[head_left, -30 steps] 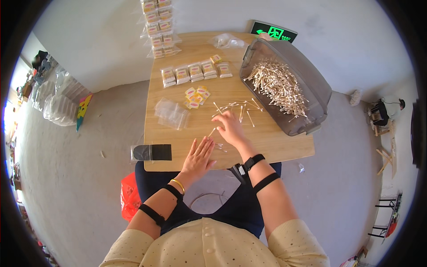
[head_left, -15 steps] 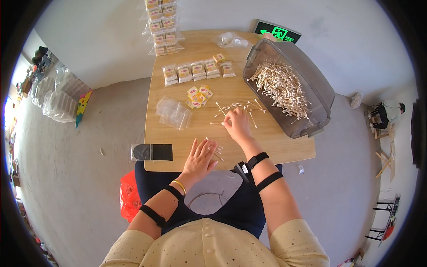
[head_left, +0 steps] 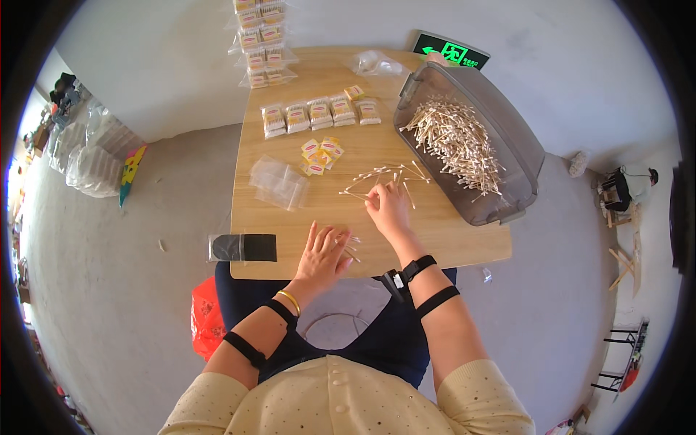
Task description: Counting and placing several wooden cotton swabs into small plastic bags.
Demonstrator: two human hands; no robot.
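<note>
My left hand (head_left: 321, 255) rests near the table's front edge with its fingers stretched out and slightly bent. Beside and partly under its fingers lie a few cotton swabs (head_left: 351, 251). Farther right, my right hand (head_left: 389, 210) has its fingers pinched at the near side of a loose scatter of cotton swabs (head_left: 411, 172). Swab tips stick up by the fingertips; how many are gripped is hidden. Right of the scatter stands a grey plastic bin (head_left: 518, 145) with a large heap of cotton swabs (head_left: 457, 145) inside.
Clear plastic bags (head_left: 279, 183) and yellow-white cards (head_left: 320, 155) lie left of the scatter. Behind them sit packed swab bundles (head_left: 320, 111), and stacked bagged packs (head_left: 262, 56) rise at the back left. A black strip (head_left: 246, 248) lies at the left edge; a green exit sign (head_left: 451, 52) stands behind.
My right hand's fingertips have shifted a little among the scattered swabs, and a swab that slanted up left of them has changed place. The left hand's fingers are slightly more bent.
</note>
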